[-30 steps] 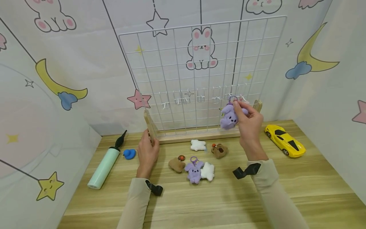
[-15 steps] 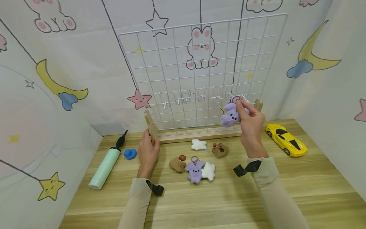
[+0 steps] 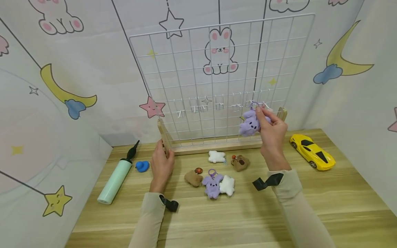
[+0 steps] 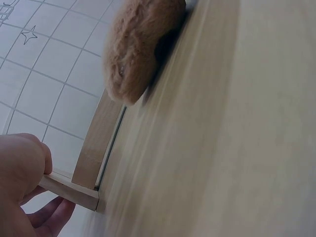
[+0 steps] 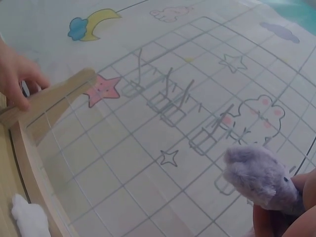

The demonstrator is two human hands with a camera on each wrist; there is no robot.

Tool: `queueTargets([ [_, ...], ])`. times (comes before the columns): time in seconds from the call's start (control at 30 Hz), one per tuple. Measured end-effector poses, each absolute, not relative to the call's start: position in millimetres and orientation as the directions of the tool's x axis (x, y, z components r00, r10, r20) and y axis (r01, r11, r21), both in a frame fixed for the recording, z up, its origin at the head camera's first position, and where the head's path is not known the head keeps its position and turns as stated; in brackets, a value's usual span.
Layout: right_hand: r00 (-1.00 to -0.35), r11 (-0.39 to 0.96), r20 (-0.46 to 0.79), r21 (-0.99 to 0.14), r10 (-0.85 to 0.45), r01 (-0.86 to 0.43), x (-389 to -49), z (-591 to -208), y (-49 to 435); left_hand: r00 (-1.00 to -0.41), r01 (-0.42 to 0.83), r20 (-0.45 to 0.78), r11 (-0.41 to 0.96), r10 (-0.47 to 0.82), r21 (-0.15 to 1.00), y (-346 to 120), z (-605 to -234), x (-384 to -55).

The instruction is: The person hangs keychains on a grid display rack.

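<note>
In the head view my right hand (image 3: 273,132) pinches a purple plush keychain (image 3: 249,124) near its purple ring (image 3: 254,105). The ring is up by the white hooks at the right of the wire grid (image 3: 229,75); whether it touches one I cannot tell. The plush's head (image 5: 256,173) also shows in the right wrist view. With thumb and fingers round it, my left hand (image 3: 162,165) grips the wooden left foot (image 4: 71,191) of the grid's stand. On the table lie another purple plush keychain (image 3: 212,186), white plushes (image 3: 227,186) and brown plushes (image 3: 193,178).
Several white hooks (image 3: 219,106) hang in a row across the grid. At the left lie a mint hand pump (image 3: 115,181) and a blue toy duck (image 3: 142,166). A yellow toy car (image 3: 311,151) stands right of the stand. Printed cloth walls surround the wooden table (image 3: 248,220).
My right hand has shifted the purple plush keychain slightly right, then slightly back left with its ring a little higher. My left hand keeps its grip on the stand.
</note>
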State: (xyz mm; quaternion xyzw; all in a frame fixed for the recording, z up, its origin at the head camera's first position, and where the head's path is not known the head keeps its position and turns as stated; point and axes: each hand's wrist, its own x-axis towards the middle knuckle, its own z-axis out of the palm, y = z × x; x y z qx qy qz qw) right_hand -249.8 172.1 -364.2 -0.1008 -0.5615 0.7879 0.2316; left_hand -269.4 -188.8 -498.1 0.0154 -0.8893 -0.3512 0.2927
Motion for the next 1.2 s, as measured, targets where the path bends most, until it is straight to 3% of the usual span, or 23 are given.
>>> queueTargets([
  [0.2, -0.886, -0.271, 0.079, -0.936, 0.458, -0.223, -250, -367, 172, -0.790, 0.237, 0.572, 0.752, -0.220, 0.615, -195, -512, -279],
  [0.53, -0.905, -0.188, 0.126, -0.958, 0.406, -0.218, -246, -379, 175, -0.820, 0.204, 0.527, 0.746, -0.224, 0.634, -196, -511, -277],
  [0.7, -0.946, -0.142, 0.157, -0.969, 0.284, -0.203, -240, -396, 186, -0.805, 0.210, 0.548, 0.753, -0.229, 0.624, -194, -507, -275],
  [0.97, -0.997, 0.154, 0.067, -0.986, 0.033, -0.062, -230, -442, 211, -0.817, 0.190, 0.529, 0.758, -0.231, 0.624, -189, -501, -272],
  [1.2, -0.993, 0.425, 0.099, -0.897, -0.068, -0.119, -233, -472, 216, -0.826, 0.173, 0.512, 0.759, -0.236, 0.628, -189, -499, -271],
])
